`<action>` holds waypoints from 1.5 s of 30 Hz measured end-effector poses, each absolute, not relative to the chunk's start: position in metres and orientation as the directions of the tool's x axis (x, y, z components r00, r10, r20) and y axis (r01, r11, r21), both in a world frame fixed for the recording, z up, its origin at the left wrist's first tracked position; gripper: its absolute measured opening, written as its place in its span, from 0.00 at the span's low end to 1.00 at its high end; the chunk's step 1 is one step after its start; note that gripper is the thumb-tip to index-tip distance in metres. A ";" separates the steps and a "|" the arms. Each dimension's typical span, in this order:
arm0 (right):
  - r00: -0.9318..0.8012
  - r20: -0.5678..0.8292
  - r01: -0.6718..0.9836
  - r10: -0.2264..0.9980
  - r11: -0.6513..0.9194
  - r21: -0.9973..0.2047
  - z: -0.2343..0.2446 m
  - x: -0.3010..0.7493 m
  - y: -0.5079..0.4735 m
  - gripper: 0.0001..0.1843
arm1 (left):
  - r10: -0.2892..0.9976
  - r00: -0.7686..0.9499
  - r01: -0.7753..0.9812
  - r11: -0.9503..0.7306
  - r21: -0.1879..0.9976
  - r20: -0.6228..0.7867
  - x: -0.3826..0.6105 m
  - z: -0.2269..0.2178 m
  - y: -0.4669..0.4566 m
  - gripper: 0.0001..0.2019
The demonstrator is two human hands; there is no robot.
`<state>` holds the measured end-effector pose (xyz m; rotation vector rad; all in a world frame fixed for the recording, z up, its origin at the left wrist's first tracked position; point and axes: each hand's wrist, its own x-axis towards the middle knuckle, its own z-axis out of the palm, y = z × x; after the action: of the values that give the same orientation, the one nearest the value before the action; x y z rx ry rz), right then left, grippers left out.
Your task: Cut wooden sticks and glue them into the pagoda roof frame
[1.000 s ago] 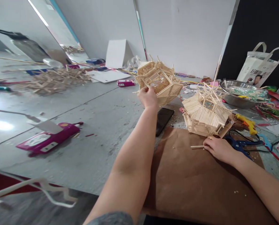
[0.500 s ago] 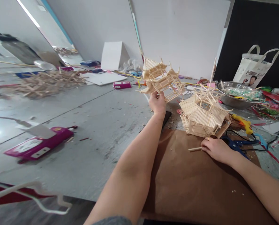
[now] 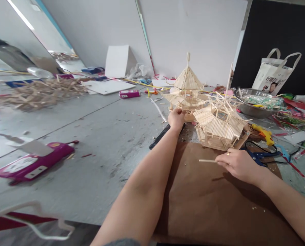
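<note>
Stick tower (image 3: pixel 189 82): While it stands upright just beyond the left hand (image 3: pixel 177 119), its pointed roof and tiered eaves look fully laid; of the two models it appears closer to complete.
Stick house (image 3: pixel 220 124): Beyond the right hand (image 3: pixel 236 164) and slightly to its left, it has a low wall and a sloping ring of roof slats; its centre is uncovered, with sticks crossing above, so the upper part seems unfinished.
Left hand: Thumb and fingers are clamped on the tower's lower edge; the left arm (image 3: pixel 142 181) reaches far forward, nearly straight.
Right hand: Thumb and fingertips pinch a single stick (image 3: pixel 207 161), joined to neither model and pointing leftward; the back of the hand faces up, low over the brown paper (image 3: pixel 206 205), contact unclear.
Both hands: Apart, the left farther forward.
Phone (image 3: pixel 158 137): Partly hidden, just beside the left wrist.
Yellow tool (image 3: pixel 263 134): Beyond the right hand, to its right.
</note>
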<state>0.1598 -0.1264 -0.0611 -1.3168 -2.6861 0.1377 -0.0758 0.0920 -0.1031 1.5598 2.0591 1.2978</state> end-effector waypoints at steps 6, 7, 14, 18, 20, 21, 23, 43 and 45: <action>-0.452 0.480 0.717 0.752 0.626 -0.307 -0.042 0.176 -0.127 0.15 | 0.925 -0.301 0.717 0.059 0.694 0.232 -0.080 -0.099 0.094 0.13; -0.409 0.497 0.720 0.765 0.605 -0.340 -0.040 0.180 -0.126 0.14 | 0.934 -0.286 0.729 0.066 0.681 0.216 -0.080 -0.097 0.094 0.13; -0.164 0.567 0.817 0.807 0.434 -0.381 -0.026 0.204 -0.116 0.14 | 0.950 -0.266 0.834 0.143 0.533 0.161 -0.086 -0.062 0.077 0.12; -0.098 0.573 0.777 0.813 0.423 -0.467 -0.026 0.215 -0.110 0.14 | 0.919 -0.337 0.868 0.218 0.446 0.206 -0.094 -0.023 0.053 0.12; -0.063 0.564 0.746 0.823 0.414 -0.521 -0.026 0.219 -0.107 0.13 | 0.856 -0.350 0.884 0.168 0.436 0.381 -0.091 -0.002 0.036 0.11; -0.043 0.564 0.735 0.825 0.408 -0.542 -0.026 0.219 -0.106 0.12 | 0.819 -0.316 0.889 0.078 0.452 0.480 -0.086 0.008 0.026 0.12; -0.005 0.568 0.722 0.823 0.396 -0.568 -0.021 0.219 -0.104 0.11 | 0.748 -0.213 0.859 -0.164 0.485 0.629 -0.071 0.022 0.005 0.11; -0.043 0.604 0.733 0.796 0.436 -0.523 -0.003 0.198 -0.073 0.12 | 0.725 0.361 0.587 -0.666 0.461 0.587 -0.025 0.012 -0.013 0.14; -0.047 0.597 0.737 0.801 0.431 -0.521 -0.003 0.197 -0.074 0.12 | 0.731 0.366 0.577 -0.663 0.476 0.575 -0.023 0.011 -0.013 0.15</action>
<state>0.1969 -0.0744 -0.0032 -1.3213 -1.7945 0.0908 -0.0225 -0.0127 0.0109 2.4310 1.1805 1.1767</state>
